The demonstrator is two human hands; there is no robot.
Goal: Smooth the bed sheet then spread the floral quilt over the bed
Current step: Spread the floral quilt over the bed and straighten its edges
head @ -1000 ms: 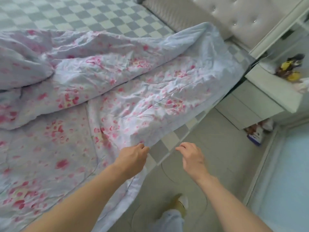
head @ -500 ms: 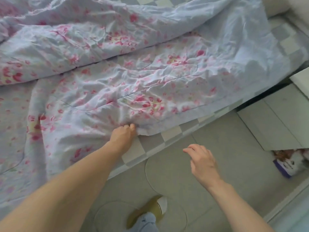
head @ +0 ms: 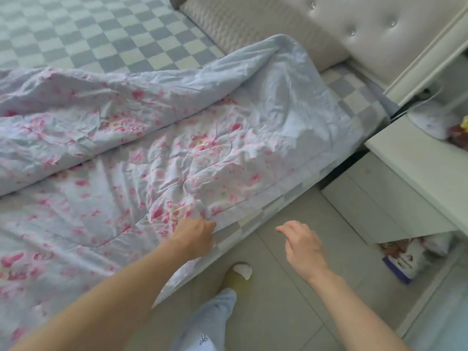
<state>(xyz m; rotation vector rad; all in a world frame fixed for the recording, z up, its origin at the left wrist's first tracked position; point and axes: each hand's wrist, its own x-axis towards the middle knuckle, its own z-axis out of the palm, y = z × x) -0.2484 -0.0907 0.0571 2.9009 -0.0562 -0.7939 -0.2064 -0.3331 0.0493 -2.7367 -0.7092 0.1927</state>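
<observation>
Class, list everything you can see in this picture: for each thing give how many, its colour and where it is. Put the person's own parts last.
Floral quilt: one, pale blue with pink flowers, crumpled over the bed's near side.
Bed sheet: one, blue and white checks, bare at the far side.
Headboard: one, white, tufted, upper right.
Nightstand: one, white, right of the bed.
Box: one, purple and white, on the floor under the nightstand.
Floor: grey tiles, lower right.
Slipper: one, yellow, on the floor.
Left hand: one, gripping the quilt's edge.
Right hand: one, open, above the floor.
</observation>
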